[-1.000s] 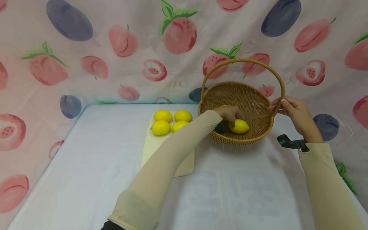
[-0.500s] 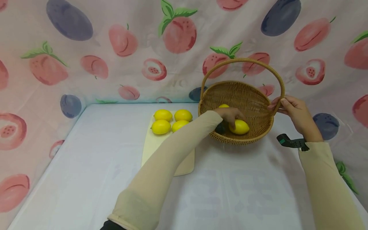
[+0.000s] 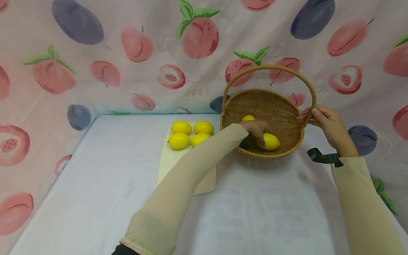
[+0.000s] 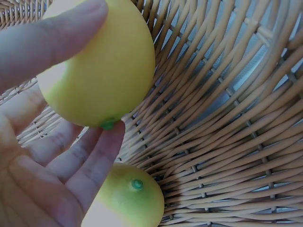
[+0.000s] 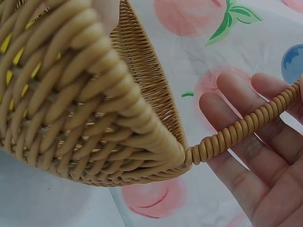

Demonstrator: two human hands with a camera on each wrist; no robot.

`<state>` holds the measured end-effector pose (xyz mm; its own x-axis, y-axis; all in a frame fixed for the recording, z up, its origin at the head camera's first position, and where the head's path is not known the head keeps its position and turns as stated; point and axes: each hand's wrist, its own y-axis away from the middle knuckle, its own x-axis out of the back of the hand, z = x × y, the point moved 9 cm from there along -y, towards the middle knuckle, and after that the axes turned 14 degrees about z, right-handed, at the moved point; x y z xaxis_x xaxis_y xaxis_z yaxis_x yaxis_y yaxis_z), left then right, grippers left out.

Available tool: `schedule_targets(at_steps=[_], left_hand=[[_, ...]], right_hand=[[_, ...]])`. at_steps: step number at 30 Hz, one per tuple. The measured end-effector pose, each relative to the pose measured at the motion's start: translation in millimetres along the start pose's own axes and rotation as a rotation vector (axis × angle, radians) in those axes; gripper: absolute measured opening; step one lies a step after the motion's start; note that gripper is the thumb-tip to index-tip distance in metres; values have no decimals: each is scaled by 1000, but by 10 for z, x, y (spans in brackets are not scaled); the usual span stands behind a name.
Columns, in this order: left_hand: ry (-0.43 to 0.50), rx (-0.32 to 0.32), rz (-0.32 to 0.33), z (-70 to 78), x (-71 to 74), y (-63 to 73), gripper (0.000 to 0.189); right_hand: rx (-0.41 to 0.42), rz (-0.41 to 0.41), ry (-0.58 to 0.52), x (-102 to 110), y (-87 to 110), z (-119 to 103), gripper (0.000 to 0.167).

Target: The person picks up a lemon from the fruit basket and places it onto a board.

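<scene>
A brown wicker basket (image 3: 264, 104) stands tilted on the table with its mouth toward me. Inside it, my left hand (image 3: 256, 128) holds a yellow lemon (image 3: 271, 142) low near the front rim. In the left wrist view the thumb presses one side of that lemon (image 4: 113, 75) and the fingers sit behind it. Another lemon (image 3: 248, 118) lies farther back in the basket, partly hidden by the hand. My right hand (image 3: 331, 128) grips the lower right end of the arched handle (image 5: 236, 133), with fingers on one side of it and thumb on the other.
Left of the basket, several lemons (image 3: 179, 140) sit on a cream cutting board (image 3: 207, 182), one partly covered by my left sleeve (image 3: 188, 180). A white cloth (image 3: 105, 184) covers the table. Behind hangs a fruit-print curtain (image 3: 197, 85).
The left hand has shifted slightly right inside the basket with its lemon. More of the lemon behind it shows. My right hand keeps its grip on the handle, and the basket looks still.
</scene>
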<state>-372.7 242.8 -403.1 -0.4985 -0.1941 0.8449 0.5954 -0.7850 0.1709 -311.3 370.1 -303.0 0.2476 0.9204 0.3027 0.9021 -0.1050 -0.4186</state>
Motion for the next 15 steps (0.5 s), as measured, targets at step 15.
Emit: schedule_targets(at_steps=[15], left_hand=[[54,-17,39,45,21,-52,60]], right_hand=[[2,5,-36,-6,0,-30,38]])
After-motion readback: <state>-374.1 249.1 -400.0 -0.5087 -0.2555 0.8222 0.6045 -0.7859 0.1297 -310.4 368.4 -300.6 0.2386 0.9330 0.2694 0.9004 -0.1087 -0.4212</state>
